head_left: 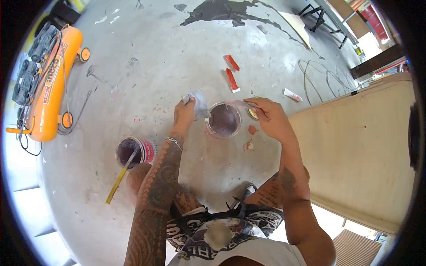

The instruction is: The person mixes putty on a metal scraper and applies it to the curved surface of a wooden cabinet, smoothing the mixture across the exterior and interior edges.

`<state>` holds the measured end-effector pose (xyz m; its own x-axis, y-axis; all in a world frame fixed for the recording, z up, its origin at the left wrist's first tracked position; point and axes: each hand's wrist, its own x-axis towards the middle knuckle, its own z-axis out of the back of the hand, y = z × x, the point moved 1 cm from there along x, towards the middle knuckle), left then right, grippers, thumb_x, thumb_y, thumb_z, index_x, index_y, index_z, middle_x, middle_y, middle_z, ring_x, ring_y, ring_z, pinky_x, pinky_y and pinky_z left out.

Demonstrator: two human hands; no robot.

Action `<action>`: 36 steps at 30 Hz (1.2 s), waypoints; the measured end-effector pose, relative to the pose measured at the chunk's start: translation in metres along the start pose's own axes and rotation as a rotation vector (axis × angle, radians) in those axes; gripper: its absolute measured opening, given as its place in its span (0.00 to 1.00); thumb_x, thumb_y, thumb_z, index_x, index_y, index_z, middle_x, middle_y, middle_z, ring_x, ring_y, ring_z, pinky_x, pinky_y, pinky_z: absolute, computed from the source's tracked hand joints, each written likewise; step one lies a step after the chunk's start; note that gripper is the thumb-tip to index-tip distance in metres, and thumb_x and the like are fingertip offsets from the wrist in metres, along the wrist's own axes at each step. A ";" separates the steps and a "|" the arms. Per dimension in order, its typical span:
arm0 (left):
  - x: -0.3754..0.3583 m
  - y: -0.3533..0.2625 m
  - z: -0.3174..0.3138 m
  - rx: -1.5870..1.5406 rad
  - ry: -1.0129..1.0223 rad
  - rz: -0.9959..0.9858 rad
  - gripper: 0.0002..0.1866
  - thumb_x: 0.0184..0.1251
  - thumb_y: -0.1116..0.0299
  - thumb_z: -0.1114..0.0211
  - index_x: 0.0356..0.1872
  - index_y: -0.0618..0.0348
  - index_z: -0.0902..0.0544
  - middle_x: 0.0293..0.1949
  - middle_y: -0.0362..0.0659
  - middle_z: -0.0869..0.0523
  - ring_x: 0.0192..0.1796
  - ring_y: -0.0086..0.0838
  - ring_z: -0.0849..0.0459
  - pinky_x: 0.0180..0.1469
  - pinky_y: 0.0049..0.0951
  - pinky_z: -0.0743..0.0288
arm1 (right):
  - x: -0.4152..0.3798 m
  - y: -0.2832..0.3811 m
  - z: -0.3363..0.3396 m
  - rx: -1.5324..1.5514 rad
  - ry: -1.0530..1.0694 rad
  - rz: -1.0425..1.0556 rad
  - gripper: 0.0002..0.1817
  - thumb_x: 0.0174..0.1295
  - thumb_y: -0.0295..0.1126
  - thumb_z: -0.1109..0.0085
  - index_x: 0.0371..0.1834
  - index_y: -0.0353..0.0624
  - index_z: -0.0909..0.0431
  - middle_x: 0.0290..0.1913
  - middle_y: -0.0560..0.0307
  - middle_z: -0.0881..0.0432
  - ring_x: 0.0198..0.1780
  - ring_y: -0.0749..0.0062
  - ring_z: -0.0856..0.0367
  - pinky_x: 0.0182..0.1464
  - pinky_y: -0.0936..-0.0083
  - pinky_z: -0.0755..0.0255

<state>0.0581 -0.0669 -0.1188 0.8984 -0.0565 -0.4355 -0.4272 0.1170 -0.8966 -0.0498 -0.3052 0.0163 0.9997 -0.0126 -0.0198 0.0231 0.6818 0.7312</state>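
Observation:
I squat on a concrete floor over an open paint can (223, 120) holding dark purplish paint. My left hand (184, 111) grips a crumpled grey-white rag (198, 101) just left of the can's rim. My right hand (270, 116) holds a thin pale stick (239, 103) whose tip reaches over the can's far right edge. A round metal lid (252, 113) lies under my right fingers, partly hidden.
A second open can (132, 151) with a yellow stir stick (119, 179) stands at my left knee. An orange air compressor (46, 80) sits far left. Red tubes (231, 80) and a white tube (293, 95) lie beyond the can. A tan board (359, 146) lies to my right.

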 end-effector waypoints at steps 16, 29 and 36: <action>-0.099 -0.063 -0.018 -0.848 0.585 0.488 0.19 0.80 0.56 0.53 0.53 0.61 0.24 0.43 0.43 0.15 0.40 0.28 0.13 0.35 0.30 0.15 | -0.066 0.010 -0.049 0.380 -0.645 0.528 0.17 0.67 0.20 0.50 0.59 0.39 0.24 0.62 0.41 0.24 0.64 0.51 0.23 0.64 0.59 0.31; -0.134 -0.104 0.033 -0.913 0.325 0.164 0.20 0.78 0.57 0.50 0.58 0.61 0.25 0.49 0.46 0.15 0.49 0.33 0.14 0.51 0.37 0.18 | -0.061 -0.087 -0.071 -0.174 0.101 0.280 0.32 0.50 0.15 0.46 0.63 0.41 0.26 0.61 0.42 0.25 0.60 0.48 0.25 0.66 0.59 0.33; -0.153 -0.098 0.077 -1.096 0.023 -0.007 0.20 0.78 0.59 0.50 0.59 0.64 0.26 0.49 0.48 0.16 0.46 0.36 0.14 0.47 0.35 0.17 | 0.096 -0.214 -0.075 -0.352 -0.112 0.194 0.23 0.56 0.18 0.53 0.57 0.39 0.23 0.56 0.44 0.20 0.53 0.48 0.20 0.55 0.58 0.25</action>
<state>-0.0299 0.0072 0.0419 0.9040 -0.0736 -0.4211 -0.2907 -0.8282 -0.4792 0.0409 -0.3975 -0.1931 0.9802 0.0744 0.1838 -0.1490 0.8877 0.4357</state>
